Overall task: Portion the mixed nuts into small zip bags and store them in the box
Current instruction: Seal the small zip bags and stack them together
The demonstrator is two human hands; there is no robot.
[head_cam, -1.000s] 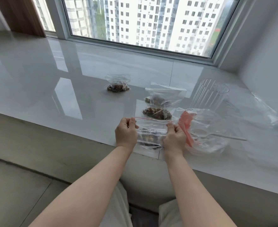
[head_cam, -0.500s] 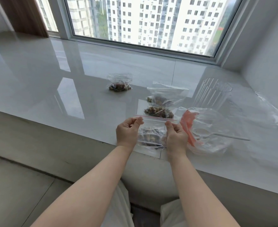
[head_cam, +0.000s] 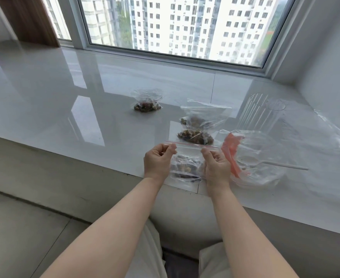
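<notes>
Up close, both hands hold one small zip bag [head_cam: 187, 167] of mixed nuts above the near edge of the glossy surface [head_cam: 65, 101]. Left hand [head_cam: 158, 160] pinches the bag's top strip at its left end between thumb and curled fingers; right hand [head_cam: 217, 167] pinches the same red-lined strip nearer the right end. Nuts sit low in the bag, between the two hands. Beyond lie three filled bags [head_cam: 195, 135].

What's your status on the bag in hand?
Both hands, left and right, pinching zip bag top. Nuts inside, seal unconfirmed. Three filled bags behind. Nothing blocking.
</notes>
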